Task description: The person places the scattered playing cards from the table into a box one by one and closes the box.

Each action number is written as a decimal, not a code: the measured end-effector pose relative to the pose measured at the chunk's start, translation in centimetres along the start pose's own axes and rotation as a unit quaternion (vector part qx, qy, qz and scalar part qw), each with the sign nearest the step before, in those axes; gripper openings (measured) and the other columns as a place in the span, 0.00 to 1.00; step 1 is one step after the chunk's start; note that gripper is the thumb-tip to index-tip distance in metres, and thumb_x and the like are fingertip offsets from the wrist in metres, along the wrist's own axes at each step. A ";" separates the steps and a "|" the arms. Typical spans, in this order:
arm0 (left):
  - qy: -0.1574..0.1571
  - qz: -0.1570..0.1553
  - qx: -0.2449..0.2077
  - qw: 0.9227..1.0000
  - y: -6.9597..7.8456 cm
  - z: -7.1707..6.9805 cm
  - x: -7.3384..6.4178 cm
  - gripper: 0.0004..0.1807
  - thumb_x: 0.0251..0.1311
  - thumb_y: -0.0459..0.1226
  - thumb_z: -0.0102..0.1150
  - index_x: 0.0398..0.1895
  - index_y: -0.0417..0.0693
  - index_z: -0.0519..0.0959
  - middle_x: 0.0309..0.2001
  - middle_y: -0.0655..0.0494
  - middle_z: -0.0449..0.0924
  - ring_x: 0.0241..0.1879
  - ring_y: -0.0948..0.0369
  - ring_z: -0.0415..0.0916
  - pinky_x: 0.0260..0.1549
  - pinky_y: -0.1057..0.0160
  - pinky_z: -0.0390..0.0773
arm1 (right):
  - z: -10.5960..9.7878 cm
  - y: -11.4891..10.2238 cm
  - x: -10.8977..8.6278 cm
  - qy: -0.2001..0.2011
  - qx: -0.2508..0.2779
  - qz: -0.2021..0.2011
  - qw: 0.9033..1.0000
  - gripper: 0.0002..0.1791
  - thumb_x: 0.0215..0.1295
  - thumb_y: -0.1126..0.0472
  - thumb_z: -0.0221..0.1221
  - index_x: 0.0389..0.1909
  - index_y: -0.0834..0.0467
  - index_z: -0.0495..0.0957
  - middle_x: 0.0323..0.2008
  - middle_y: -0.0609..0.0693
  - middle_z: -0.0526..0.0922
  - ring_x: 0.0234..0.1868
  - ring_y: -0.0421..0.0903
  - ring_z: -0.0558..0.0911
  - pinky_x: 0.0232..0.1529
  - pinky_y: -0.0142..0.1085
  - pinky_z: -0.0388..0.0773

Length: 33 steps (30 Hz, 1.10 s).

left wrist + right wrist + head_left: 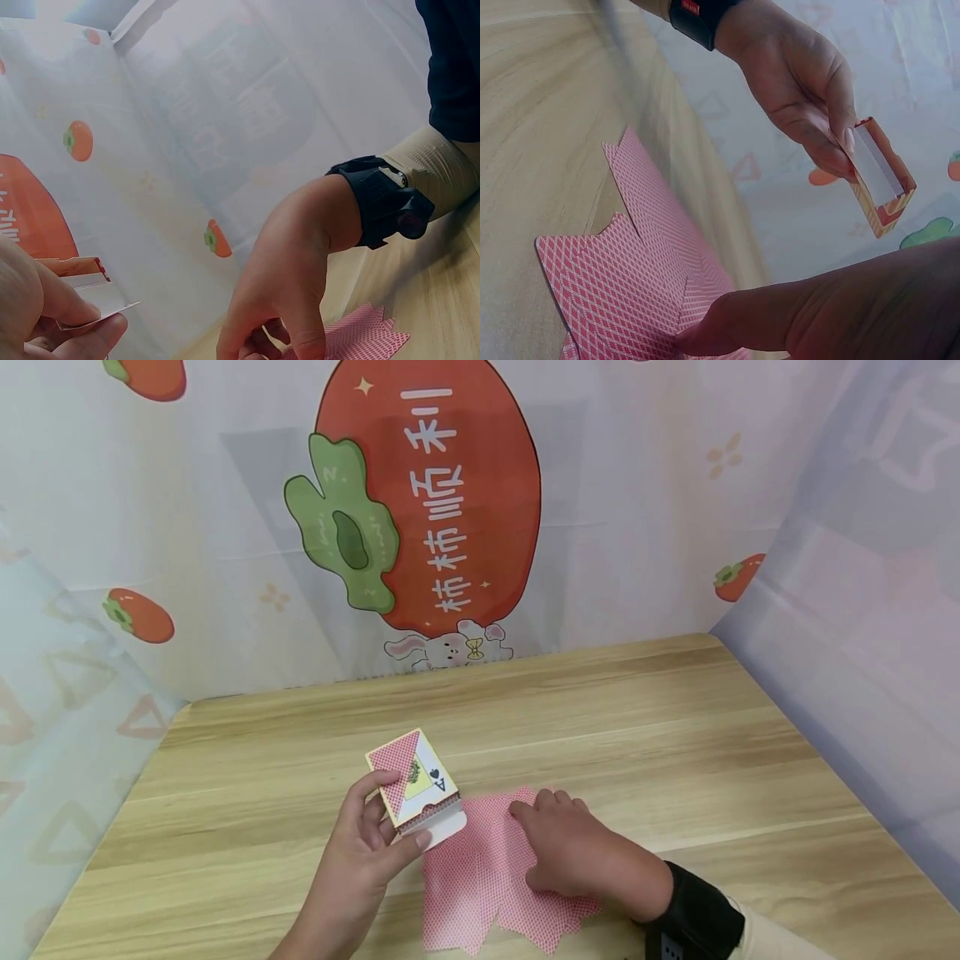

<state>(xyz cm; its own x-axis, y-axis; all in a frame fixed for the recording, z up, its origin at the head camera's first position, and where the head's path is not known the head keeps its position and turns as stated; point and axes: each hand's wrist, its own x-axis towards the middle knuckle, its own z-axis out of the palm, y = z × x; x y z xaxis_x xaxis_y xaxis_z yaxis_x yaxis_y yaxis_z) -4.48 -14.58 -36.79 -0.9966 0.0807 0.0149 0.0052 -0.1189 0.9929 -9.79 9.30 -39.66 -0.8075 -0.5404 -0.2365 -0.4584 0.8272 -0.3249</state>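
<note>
A playing card box (416, 777) with an ace of spades design is tilted in my left hand (363, 852). Fingers rest on its side and face, and the thumb is at its pale open flap (442, 828). In the right wrist view the box's mouth (885, 161) faces the camera. Face down on the table lie many playing cards (468, 860) with red-and-white patterned backs, overlapping in a loose spread. My right hand (566, 847) lies over their right part, bent at the wrist, with thumb and fingertips down on the cards; its palm side is hidden in the head view.
The cards and both hands are over the front of a wood-grain table (637, 710). Behind it hangs a pale cloth backdrop (615, 568) with persimmon prints, and more cloth (862, 635) closes off the sides. A black wrist strap (701, 906) sits on the right wrist.
</note>
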 end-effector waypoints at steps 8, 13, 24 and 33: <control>0.000 0.002 0.000 1.000 -0.1 0.0 0.0 0.40 0.54 0.19 0.61 0.66 0.47 0.53 0.60 0.40 0.65 0.53 0.54 0.75 0.48 0.60 0.82 | 0.1 0.0 0.0 0.008 0.033 -0.027 0.999 0.41 0.40 0.62 0.70 0.61 0.59 0.70 0.42 0.49 0.68 0.42 0.47 0.66 0.35 0.36 0.71; -0.002 0.007 -0.001 1.000 -0.2 -0.1 0.0 0.40 0.54 0.19 0.61 0.66 0.46 0.53 0.60 0.40 0.65 0.53 0.55 0.75 0.47 0.60 0.82 | 0.4 -0.1 0.0 -0.003 0.037 -0.047 0.998 0.42 0.41 0.61 0.70 0.62 0.56 0.66 0.46 0.48 0.77 0.45 0.46 0.70 0.41 0.37 0.74; -0.004 -0.001 0.004 1.000 -0.3 -0.1 0.0 0.41 0.54 0.20 0.62 0.66 0.48 0.53 0.60 0.41 0.65 0.53 0.55 0.75 0.47 0.61 0.82 | 0.7 -0.8 -0.3 -0.071 0.078 -0.086 0.991 0.29 0.56 0.60 0.64 0.61 0.52 0.70 0.46 0.42 0.81 0.38 0.35 0.74 0.43 0.37 0.78; 0.000 -0.012 0.004 1.000 -0.1 -0.1 0.0 0.41 0.54 0.21 0.63 0.66 0.49 0.53 0.61 0.41 0.64 0.54 0.55 0.74 0.47 0.61 0.82 | -0.9 -0.4 -0.8 -0.104 0.167 -0.209 0.958 0.04 0.66 0.61 0.57 0.32 0.49 0.74 0.19 0.36 0.64 0.19 0.31 0.64 0.18 0.25 0.64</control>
<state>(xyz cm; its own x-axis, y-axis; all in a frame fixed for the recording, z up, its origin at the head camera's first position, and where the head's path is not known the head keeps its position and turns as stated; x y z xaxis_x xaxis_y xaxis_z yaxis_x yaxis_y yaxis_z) -4.50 -14.69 -36.90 -0.9965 0.0834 -0.0089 -0.0179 -0.1083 0.9940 -9.27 9.53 -38.54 -0.4720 -0.8613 -0.1883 -0.5523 0.4553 -0.6984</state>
